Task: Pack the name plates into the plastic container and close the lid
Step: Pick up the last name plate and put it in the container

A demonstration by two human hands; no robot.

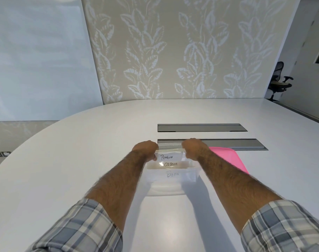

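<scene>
Clear plastic container (171, 180) sitting dead centre on the white table (82, 142), lid off. Three name plates standing in it: BEAR (172, 174) nearest at 6 o'clock, OSTRICH (171, 164) in the middle, PENGUIN (167, 157) at 12 – that last one pinched at both ends. Left hand (146, 149) curled around its left edge, right hand (193, 148) clenched on the right edge, both gripping. Pink lid (228, 158) lying flat at 3 o'clock, just beside the container, partly hidden behind the right forearm. Two grey cable slots (202, 127) further out at 12. Plaid sleeves (86, 228) rolled up.
</scene>
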